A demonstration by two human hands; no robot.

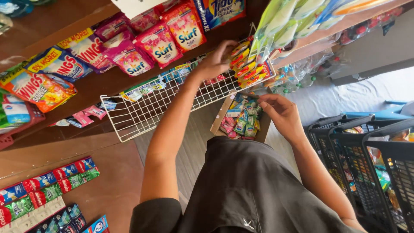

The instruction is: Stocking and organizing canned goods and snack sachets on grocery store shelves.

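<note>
- Left hand [214, 60]: raised to the right end of the white wire basket [142, 113], fingers curled around a strip of yellow-and-red sachets [246, 64] that hangs at the basket's corner; thumb and fingertips pinch the upper packets.
- Right hand [280, 113]: lower and to the right, just above the cardboard box [221, 117], fingers bent narrowly inward at the box's far edge; whether it grips a packet cannot be told.
- Yellow-and-red sachets: a joined row, running diagonally from the left hand down towards the basket's right rim, touching the wire.
- White wire basket: fixed to the front of the wooden shelf [103, 84], tilted in view; a few blue and green sachets lie along its back edge.
- Cardboard box: open-topped, below the basket, filled with small pink, green and blue sachets [241, 121].
- Pink detergent pouches [159, 43]: leaning in a row on the wooden shelf above the basket, beside larger blue and orange detergent bags [56, 64].
- Toothpaste cartons [47, 185]: red, blue and green, laid in rows on the lower-left shelf.
- Black plastic crates [366, 151]: at the right, well apart from the basket, holding mixed packets.
- Pale green packets [284, 21]: hanging at top right, just above the yellow-and-red strip.
</note>
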